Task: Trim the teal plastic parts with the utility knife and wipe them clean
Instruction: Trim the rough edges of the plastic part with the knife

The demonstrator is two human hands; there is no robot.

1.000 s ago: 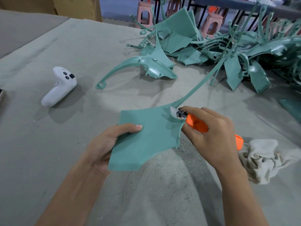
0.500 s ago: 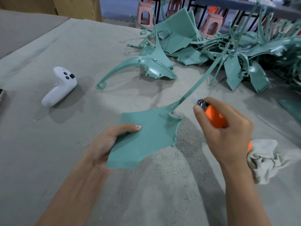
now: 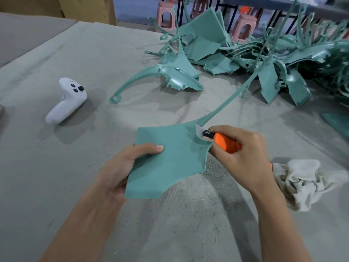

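My left hand (image 3: 124, 167) grips the lower left edge of a flat teal plastic part (image 3: 170, 159), thumb on top. A long thin teal arm runs from the part up to the right. My right hand (image 3: 243, 157) holds an orange utility knife (image 3: 224, 141). Its blade tip sits at the notch on the part's upper right edge. A crumpled beige cloth (image 3: 306, 184) lies on the table just right of my right wrist. Fine teal shavings are scattered on the grey table cover (image 3: 56, 176) below the part.
A large pile of teal plastic parts (image 3: 264, 59) fills the far right of the table. One curved teal part (image 3: 170, 76) lies apart at centre back. A white game controller (image 3: 66, 101) rests at the left. Pink stools (image 3: 166, 14) stand beyond the table's far edge.
Half a second ago my right hand held the knife lifted away to the right of the part. Now the blade is back at the notch on the upper right edge.
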